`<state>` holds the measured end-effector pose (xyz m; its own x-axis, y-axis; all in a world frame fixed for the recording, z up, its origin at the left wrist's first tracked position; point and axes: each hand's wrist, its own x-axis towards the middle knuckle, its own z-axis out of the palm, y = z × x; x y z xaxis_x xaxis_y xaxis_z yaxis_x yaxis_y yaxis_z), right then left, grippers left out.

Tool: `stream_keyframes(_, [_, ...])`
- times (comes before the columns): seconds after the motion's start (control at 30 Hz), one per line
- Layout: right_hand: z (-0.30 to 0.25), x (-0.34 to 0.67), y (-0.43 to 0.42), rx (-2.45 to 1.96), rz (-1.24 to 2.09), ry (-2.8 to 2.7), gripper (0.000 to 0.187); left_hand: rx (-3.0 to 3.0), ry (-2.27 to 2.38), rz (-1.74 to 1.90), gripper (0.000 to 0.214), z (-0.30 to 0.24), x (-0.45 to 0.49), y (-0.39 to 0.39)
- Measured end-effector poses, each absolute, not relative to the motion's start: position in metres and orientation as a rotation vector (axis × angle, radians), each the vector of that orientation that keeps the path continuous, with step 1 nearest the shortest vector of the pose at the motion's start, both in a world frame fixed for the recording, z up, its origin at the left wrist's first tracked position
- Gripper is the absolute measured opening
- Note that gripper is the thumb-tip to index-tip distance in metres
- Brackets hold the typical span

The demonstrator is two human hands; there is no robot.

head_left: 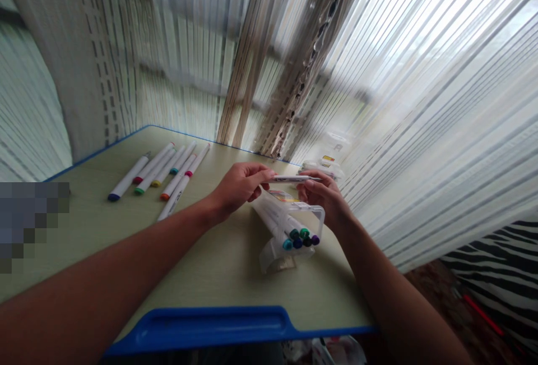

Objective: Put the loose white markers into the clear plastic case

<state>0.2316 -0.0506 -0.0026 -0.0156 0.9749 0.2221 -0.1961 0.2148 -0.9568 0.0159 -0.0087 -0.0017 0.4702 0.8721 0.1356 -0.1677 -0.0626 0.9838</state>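
My left hand (241, 185) and my right hand (325, 199) hold one white marker (292, 178) level between them, each pinching an end, just above a clear plastic marker case (275, 255). The case lies on its side on the pale green table (210, 264). Several white markers with teal, blue, green and purple caps (300, 238) stick out of its open end toward me. Both hands are closed on the marker.
Several loose white markers (162, 173) with coloured ends lie in a row at the table's far left. A blue tray edge (202, 326) runs along the near side. Striped sheer curtains (399, 101) hang behind and right. Small clear packets (323, 166) sit at the far right corner.
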Motion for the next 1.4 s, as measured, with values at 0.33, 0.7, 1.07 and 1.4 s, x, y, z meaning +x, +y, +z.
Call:
stream_keyframes(0.33, [-0.0018,0.2322,-0.0519,-0.885,1.172,-1.202,0.022,1.362,0.677,0.953,0.021,-0.0048,0.0165,-0.0068])
stream_keyframes(0.7, [0.0009,0.2307,-0.0532,-0.920,1.186,-1.186,0.023,1.371,0.682,0.932,0.021,-0.0042,0.0161,-0.0072])
stream_keyframes(1.07, [0.0005,0.2300,-0.0529,-0.914,1.202,-1.159,0.022,1.372,0.679,0.922,0.021,-0.0043,0.0161,-0.0065])
stream_keyframes(1.4, [0.0017,0.2283,-0.0536,-0.932,1.208,-1.155,0.022,1.367,0.692,0.916,0.023,-0.0042,0.0146,-0.0084])
